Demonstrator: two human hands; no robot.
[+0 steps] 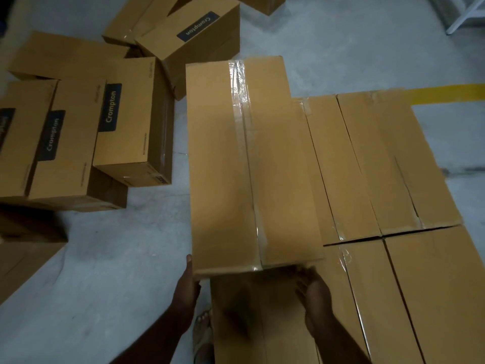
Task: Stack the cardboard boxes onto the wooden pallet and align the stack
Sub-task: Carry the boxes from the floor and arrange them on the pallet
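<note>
A long taped cardboard box (249, 164) is held above the stack, its length running away from me. My left hand (187, 285) grips its near left corner. My right hand (313, 287) is under the near right end of the box. Below and to the right lies a flat layer of long boxes (380, 164) packed side by side, with more (420, 298) in the near row and one box (252, 316) right under my hands. The wooden pallet is hidden beneath them.
Several loose "Crompton" boxes (86, 137) are piled on the grey floor to the left, more (189, 30) at the back. A dark box (23, 248) sits near left. A yellow floor line (446, 93) runs at the right. My sandalled foot (203, 332) stands beside the stack.
</note>
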